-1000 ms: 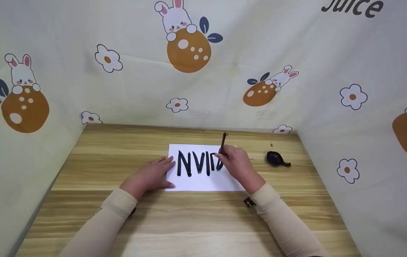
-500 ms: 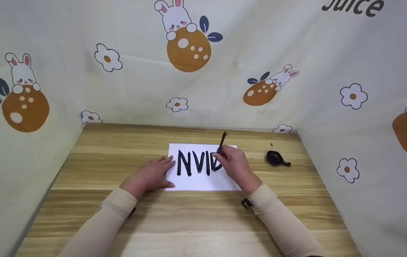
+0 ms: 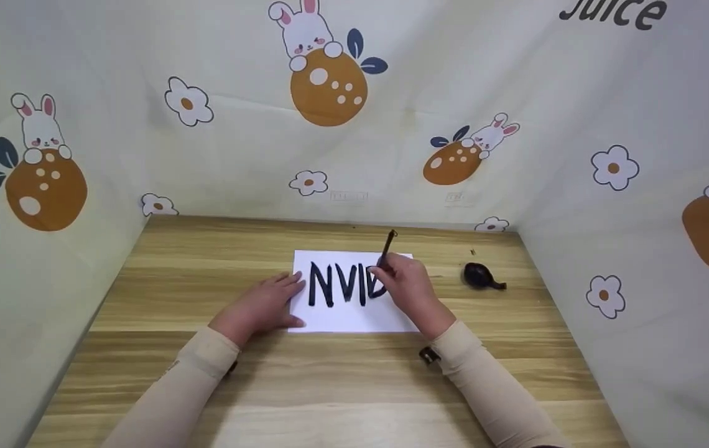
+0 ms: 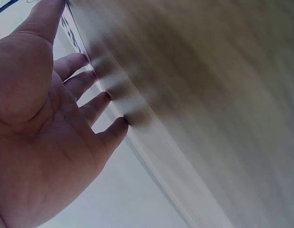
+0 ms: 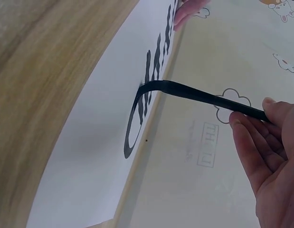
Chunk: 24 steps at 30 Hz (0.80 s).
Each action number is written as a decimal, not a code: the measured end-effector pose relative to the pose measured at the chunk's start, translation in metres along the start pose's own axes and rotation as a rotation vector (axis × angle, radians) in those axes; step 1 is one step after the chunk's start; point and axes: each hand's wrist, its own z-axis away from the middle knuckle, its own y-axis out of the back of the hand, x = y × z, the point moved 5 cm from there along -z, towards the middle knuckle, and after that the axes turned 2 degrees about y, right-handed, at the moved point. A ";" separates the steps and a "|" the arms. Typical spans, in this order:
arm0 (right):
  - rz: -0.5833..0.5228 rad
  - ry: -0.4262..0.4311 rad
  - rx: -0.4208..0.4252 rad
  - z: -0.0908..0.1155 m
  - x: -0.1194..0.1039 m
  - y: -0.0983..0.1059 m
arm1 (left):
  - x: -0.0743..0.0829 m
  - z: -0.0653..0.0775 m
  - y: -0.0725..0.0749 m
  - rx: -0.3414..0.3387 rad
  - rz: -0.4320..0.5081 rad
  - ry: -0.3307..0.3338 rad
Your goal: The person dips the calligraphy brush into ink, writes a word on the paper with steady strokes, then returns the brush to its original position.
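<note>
Nearest the camera, two pale sleeves [image 3: 171, 389] reach in from the lower corners over the table [image 3: 342, 398], whose top has a wood grain running from side to side. A dark band [image 3: 430, 355] shows just below the right cuff, and a sliver of something dark sits by the left one.

Past the cuffs, the left hand [image 3: 260, 308] lies at the left edge of the paper [image 3: 329, 320]. Its fingers are spread apart and nearly straight, with the thumb and the foremost fingertips resting on the sheet. The right hand [image 3: 413, 286] is over the right part of the sheet, its thumb and fingers pinching the brush [image 3: 387, 247] well up the handle. In the right wrist view the tip bends against the paper, on the curved stroke of the last letter.

The paper lies flat on the table, toward its far side. Thick black letters [image 3: 321, 286] read N, V, I and D; the right hand covers part of the D in the head view.

To the right, well apart from the paper, lies a rounded black thing [image 3: 477, 275] with a short stem pointing right.

Beyond the table hangs a pale cloth [image 3: 236, 149] printed with rabbits, oranges and flowers, and the word "Juice" at upper right.
</note>
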 end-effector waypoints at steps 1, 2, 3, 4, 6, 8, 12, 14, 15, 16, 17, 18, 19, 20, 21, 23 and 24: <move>0.001 -0.001 0.001 0.000 0.000 0.000 | 0.000 0.000 0.000 0.003 0.006 -0.002; 0.001 -0.001 0.003 0.000 0.000 0.000 | 0.000 0.000 0.000 0.004 0.007 -0.001; 0.002 -0.002 0.007 0.000 0.000 0.001 | 0.000 0.000 0.000 0.004 0.010 0.000; 0.004 0.002 0.012 0.000 -0.001 0.002 | 0.000 0.000 0.000 0.006 0.015 -0.001; 0.006 0.012 0.028 0.001 -0.001 0.004 | 0.000 0.000 0.000 0.010 0.019 -0.004; -0.004 0.018 0.050 0.001 -0.001 0.007 | 0.000 0.000 0.000 0.007 0.017 -0.003; -0.063 0.000 0.092 0.000 0.000 0.017 | 0.000 0.000 0.000 0.008 0.016 -0.005; -0.091 -0.017 0.106 -0.002 0.001 0.021 | 0.000 0.001 0.000 0.013 0.018 -0.012; -0.093 -0.021 0.113 -0.003 0.002 0.024 | 0.000 0.001 0.000 0.013 0.018 -0.014; -0.091 -0.022 0.120 -0.003 0.002 0.026 | 0.000 0.001 0.000 0.013 0.018 -0.016; -0.090 -0.026 0.126 -0.004 0.003 0.028 | -0.001 0.001 0.000 0.013 0.019 -0.017; -0.089 -0.031 0.130 -0.005 0.004 0.029 | -0.001 0.001 -0.001 0.011 0.021 -0.017; -0.092 -0.036 0.134 -0.005 0.005 0.031 | -0.001 0.002 -0.001 0.011 0.027 -0.018; -0.089 -0.040 0.139 -0.005 0.006 0.032 | -0.001 0.002 -0.001 0.009 0.029 -0.017; -0.082 -0.041 0.144 -0.005 0.007 0.034 | -0.001 0.001 -0.001 0.008 0.031 -0.016; -0.066 -0.038 0.149 -0.004 0.010 0.036 | -0.001 0.001 -0.001 0.006 0.033 -0.015; -0.047 -0.030 0.151 -0.004 0.012 0.037 | -0.001 0.001 -0.001 0.005 0.034 -0.015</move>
